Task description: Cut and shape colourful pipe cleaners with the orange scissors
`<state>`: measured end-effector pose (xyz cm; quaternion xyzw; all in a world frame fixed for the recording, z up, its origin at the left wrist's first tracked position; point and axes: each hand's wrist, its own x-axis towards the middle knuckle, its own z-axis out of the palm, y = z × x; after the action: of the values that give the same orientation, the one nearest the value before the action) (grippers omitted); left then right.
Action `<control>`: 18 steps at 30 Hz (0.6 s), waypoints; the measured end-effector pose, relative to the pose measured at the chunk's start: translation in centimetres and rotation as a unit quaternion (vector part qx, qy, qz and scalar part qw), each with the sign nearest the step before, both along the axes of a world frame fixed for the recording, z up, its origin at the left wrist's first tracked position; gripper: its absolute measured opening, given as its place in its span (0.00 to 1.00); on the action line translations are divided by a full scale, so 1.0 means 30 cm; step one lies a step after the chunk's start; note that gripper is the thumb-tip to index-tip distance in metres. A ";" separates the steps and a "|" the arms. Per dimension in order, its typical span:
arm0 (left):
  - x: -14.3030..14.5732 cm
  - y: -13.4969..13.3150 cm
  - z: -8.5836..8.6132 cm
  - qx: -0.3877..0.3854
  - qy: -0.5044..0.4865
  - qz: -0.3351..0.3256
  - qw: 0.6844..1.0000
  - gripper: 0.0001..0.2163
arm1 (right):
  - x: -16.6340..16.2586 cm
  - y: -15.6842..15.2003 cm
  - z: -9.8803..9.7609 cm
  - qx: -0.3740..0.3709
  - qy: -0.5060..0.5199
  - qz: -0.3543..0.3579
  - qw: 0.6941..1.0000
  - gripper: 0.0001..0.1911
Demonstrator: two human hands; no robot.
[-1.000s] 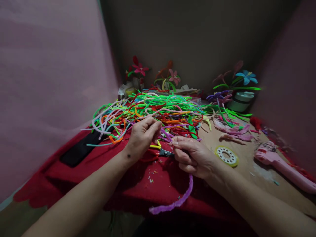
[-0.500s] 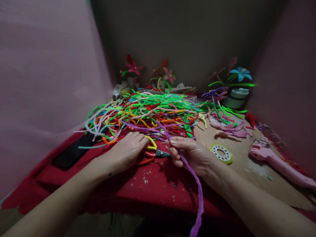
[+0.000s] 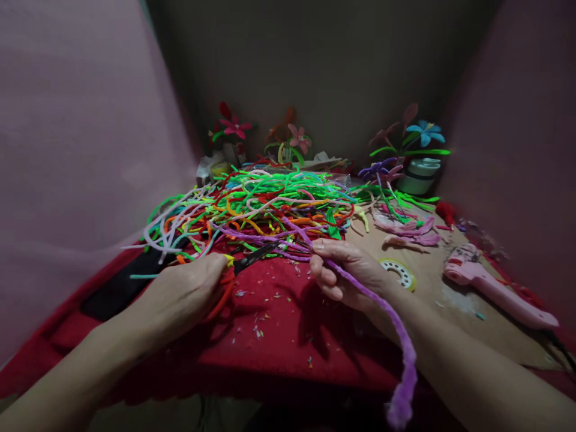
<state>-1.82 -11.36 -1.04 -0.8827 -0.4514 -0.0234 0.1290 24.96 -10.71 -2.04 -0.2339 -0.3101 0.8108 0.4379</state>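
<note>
My right hand (image 3: pixel 348 273) pinches a long purple pipe cleaner (image 3: pixel 396 336) that trails over my wrist toward me and runs the other way into the pile. My left hand (image 3: pixel 186 294) is closed around the red and yellow handles of a pair of scissors (image 3: pixel 252 257), whose dark blades point right toward the purple strand. A big tangled pile of green, orange, red, pink and white pipe cleaners (image 3: pixel 270 207) lies just beyond both hands on the red cloth (image 3: pixel 279 336).
A pink glue gun (image 3: pixel 488 288) lies at the right on brown board. A yellow-rimmed white disc (image 3: pixel 398 270) sits behind my right hand. Pipe-cleaner flowers (image 3: pixel 294 138) and a white pot (image 3: pixel 418 174) stand along the back wall. A black flat object (image 3: pixel 117 288) lies left.
My left hand dropped from the pile onto the scissors, gripped them and drew them left. My right hand kept the purple strand, whose free end swung toward my right forearm.
</note>
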 end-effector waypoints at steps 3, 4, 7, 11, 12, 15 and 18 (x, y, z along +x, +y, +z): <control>0.035 -0.012 0.004 0.029 0.022 0.002 0.999 0.08 | -0.007 -0.002 -0.004 -0.014 0.000 -0.012 1.000 0.07; 0.049 -0.015 0.005 0.041 0.031 -0.003 0.999 0.08 | -0.010 -0.004 -0.003 -0.017 -0.002 -0.014 1.000 0.07; 0.084 -0.022 0.008 0.061 0.054 -0.003 0.997 0.09 | -0.017 -0.009 0.003 -0.022 -0.010 -0.019 1.000 0.08; 0.103 -0.025 0.007 0.082 0.082 -0.007 0.993 0.09 | -0.017 -0.011 0.001 -0.021 -0.011 -0.006 1.000 0.08; 0.104 -0.025 0.005 0.090 0.085 -0.012 0.992 0.08 | -0.016 -0.010 -0.002 -0.019 -0.008 0.000 1.000 0.07; 0.105 -0.022 -0.001 0.103 0.091 -0.023 0.990 0.08 | -0.012 -0.008 -0.010 -0.011 0.003 0.012 1.000 0.04; 0.108 -0.022 -0.004 0.103 0.104 -0.016 0.989 0.08 | -0.010 -0.007 -0.012 -0.011 0.006 0.015 1.000 0.04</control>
<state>1.42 -12.03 -1.16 -0.8695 -0.4161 0.0199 0.2653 24.67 -10.93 -2.40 -0.2290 -0.3017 0.8220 0.4253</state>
